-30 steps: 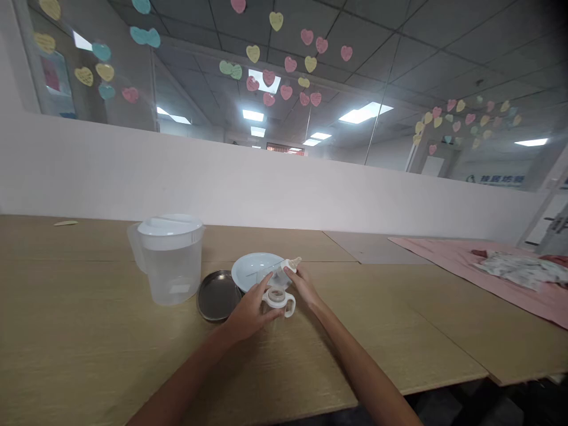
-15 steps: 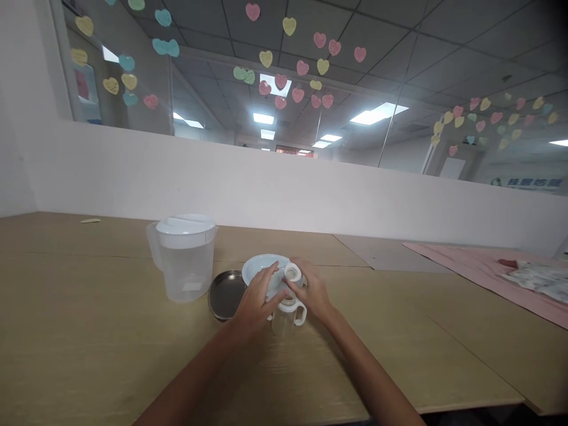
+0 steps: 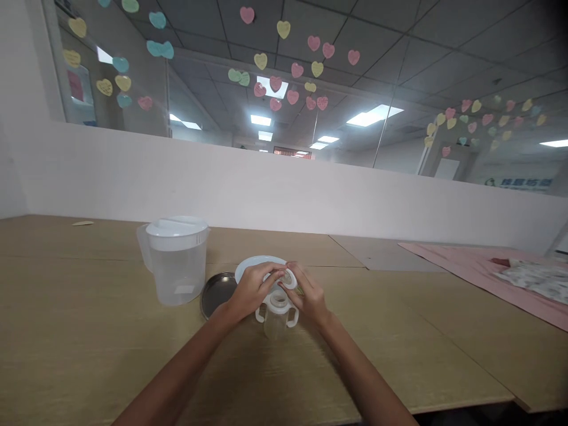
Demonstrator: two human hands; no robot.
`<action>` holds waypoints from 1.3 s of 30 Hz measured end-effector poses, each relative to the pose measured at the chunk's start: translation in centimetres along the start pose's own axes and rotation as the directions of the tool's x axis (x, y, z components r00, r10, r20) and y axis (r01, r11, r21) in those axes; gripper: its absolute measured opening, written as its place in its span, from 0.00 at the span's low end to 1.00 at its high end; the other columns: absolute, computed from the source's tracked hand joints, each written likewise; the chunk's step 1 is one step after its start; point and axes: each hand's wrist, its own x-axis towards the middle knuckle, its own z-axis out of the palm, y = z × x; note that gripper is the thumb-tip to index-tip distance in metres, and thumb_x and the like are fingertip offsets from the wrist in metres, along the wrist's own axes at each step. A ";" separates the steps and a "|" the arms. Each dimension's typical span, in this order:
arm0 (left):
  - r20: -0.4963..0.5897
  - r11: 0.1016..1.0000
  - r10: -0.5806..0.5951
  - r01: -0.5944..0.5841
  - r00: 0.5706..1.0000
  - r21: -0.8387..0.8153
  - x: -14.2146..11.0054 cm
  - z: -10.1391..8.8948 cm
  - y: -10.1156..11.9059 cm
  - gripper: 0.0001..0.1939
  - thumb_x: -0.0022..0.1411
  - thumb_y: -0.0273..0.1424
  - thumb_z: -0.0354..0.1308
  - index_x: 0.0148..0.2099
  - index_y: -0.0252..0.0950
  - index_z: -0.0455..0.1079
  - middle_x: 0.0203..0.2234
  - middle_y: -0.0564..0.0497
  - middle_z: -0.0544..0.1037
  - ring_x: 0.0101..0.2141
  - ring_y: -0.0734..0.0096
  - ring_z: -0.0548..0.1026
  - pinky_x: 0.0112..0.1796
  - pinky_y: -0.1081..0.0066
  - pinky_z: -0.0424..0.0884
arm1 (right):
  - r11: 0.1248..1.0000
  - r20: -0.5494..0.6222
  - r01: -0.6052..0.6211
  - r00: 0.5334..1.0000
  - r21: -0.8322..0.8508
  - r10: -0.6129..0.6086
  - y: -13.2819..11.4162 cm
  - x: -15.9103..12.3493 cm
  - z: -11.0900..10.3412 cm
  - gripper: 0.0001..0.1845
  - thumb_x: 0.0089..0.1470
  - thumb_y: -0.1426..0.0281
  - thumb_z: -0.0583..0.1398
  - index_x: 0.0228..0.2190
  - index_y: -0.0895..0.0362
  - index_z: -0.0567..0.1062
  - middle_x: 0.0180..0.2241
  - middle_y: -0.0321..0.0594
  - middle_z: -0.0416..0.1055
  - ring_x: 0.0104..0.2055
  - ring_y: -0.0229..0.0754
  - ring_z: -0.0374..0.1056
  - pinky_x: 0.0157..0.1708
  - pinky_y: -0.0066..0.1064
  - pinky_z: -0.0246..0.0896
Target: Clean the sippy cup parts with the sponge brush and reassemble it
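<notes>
A clear baby bottle (image 3: 276,318) with a white collar and two side handles stands on the wooden table (image 3: 89,331). Just above its open mouth both hands hold a white teat cap (image 3: 288,278). My left hand (image 3: 251,288) pinches the cap from the left with curled fingers. From the right, my right hand (image 3: 308,293) grips the same cap, fingers closed around it. A pale blue plate (image 3: 252,264) lies right behind the hands, partly hidden by them.
A clear lidded water jug (image 3: 176,260) stands left of the hands, with a round dark metal dish (image 3: 215,293) between jug and bottle. A pink cloth (image 3: 470,266) with a patterned garment (image 3: 530,275) covers the table at far right. A white partition wall runs along the back.
The right hand brought the teat cap down from above the plate to just over the bottle's mouth. The left hand left the bottle's side and joined in gripping the cap.
</notes>
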 end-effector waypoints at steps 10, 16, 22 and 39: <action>-0.210 0.937 -0.181 0.233 0.961 0.258 -1.1 -2.9 -5.9 0.17 0.58 0.41 0.48 0.37 0.35 0.71 0.28 0.49 0.76 0.32 0.67 0.72 0.35 0.70 0.65 | 0.858 0.019 -0.510 0.859 -0.052 0.512 3.1 -1.1 1.3 0.27 0.46 0.58 0.60 0.45 0.58 0.64 0.41 0.47 0.69 0.43 0.48 0.66 0.43 0.40 0.62; -0.041 0.770 -0.241 0.216 0.970 0.600 -2.0 -1.4 -7.6 0.13 0.54 0.33 0.51 0.40 0.38 0.72 0.28 0.49 0.73 0.35 0.64 0.69 0.38 0.66 0.61 | 0.812 0.203 -0.576 0.787 -0.093 0.582 4.2 -2.4 2.3 0.22 0.43 0.54 0.60 0.36 0.57 0.70 0.37 0.43 0.70 0.42 0.46 0.64 0.42 0.38 0.58; -0.215 0.733 -0.066 0.193 0.974 0.652 -3.0 -2.0 -7.7 0.17 0.57 0.33 0.49 0.48 0.38 0.66 0.39 0.45 0.72 0.43 0.58 0.66 0.46 0.57 0.57 | 0.854 0.246 -0.504 0.818 -0.126 0.519 4.5 -3.3 3.6 0.18 0.46 0.55 0.59 0.30 0.57 0.76 0.45 0.49 0.65 0.50 0.50 0.58 0.48 0.44 0.53; -0.881 0.703 -0.106 0.661 0.461 0.262 -5.5 -10.2 -10.6 0.58 0.41 0.54 0.59 0.62 0.26 0.36 0.54 0.27 0.54 0.54 0.40 0.54 0.50 0.47 0.54 | 0.751 0.132 -0.619 0.785 0.231 0.606 3.0 -2.3 2.1 0.20 0.55 0.58 0.50 0.30 0.58 0.75 0.34 0.44 0.72 0.39 0.44 0.66 0.44 0.40 0.58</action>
